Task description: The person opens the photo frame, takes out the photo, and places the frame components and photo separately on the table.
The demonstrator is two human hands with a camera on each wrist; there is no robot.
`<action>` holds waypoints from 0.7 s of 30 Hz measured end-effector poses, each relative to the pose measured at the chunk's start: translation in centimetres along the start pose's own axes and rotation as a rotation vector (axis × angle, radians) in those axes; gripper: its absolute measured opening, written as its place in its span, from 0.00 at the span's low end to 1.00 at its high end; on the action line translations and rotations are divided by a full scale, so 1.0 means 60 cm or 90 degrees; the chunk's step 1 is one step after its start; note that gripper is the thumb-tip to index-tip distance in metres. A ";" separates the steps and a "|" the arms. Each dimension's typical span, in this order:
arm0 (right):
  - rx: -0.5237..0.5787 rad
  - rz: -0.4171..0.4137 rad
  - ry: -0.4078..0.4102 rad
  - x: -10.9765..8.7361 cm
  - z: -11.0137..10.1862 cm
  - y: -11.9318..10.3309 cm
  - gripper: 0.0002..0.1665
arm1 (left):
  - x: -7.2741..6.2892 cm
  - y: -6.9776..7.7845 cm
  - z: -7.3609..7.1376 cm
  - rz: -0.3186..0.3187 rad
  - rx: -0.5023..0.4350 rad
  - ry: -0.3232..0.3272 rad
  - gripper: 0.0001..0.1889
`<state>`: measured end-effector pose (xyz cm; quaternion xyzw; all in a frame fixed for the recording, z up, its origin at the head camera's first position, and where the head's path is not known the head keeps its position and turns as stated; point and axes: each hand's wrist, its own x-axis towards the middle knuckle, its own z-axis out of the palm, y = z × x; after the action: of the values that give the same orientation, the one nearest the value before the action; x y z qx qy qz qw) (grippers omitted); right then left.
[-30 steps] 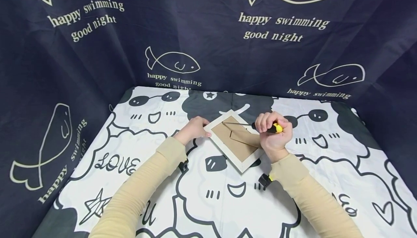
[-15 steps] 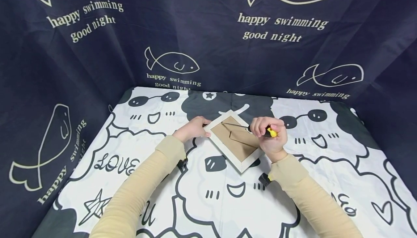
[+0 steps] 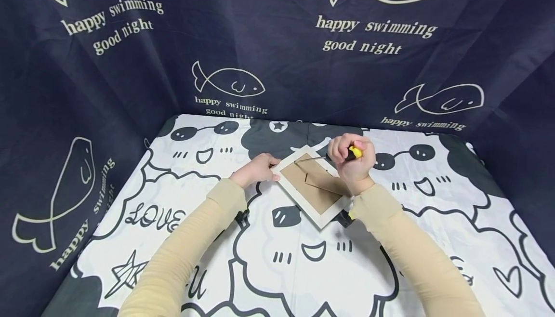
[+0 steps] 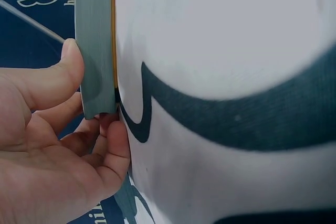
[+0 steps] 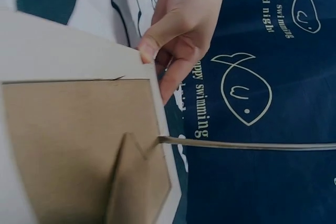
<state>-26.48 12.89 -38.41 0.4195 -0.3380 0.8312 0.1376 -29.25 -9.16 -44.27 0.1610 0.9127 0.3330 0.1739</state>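
A picture frame with a white rim lies back side up on the cloth, turned like a diamond. Its brown backing board carries a stand leg. At the frame's left corner my left hand pinches the rim, thumb on top and fingers beneath, as the left wrist view shows. My right hand grips the black and yellow handle of a screwdriver. The screwdriver's thin shaft reaches across the rim, its tip at the inner edge of the backing board.
A black and white cartoon-print cloth covers the table. Dark blue curtains with fish and lettering stand behind and at both sides. A black wrist camera sits below my right wrist, near the frame's lower right edge.
My right hand has moved up and to the left in the head view, turning the screwdriver handle with it. The tip stays at about the same spot. Left hand and frame keep their place.
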 end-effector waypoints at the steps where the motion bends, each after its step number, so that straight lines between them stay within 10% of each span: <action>1: 0.003 0.009 0.000 0.005 0.001 0.002 0.22 | 0.000 0.001 -0.001 0.002 0.002 0.001 0.31; 21: -0.032 0.197 0.097 0.098 0.019 0.042 0.20 | 0.001 0.003 -0.001 0.009 0.019 0.011 0.29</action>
<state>-30.67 9.95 -34.41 0.2947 -0.4076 0.8632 0.0439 -29.29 -9.06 -44.13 0.1670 0.9178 0.3221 0.1611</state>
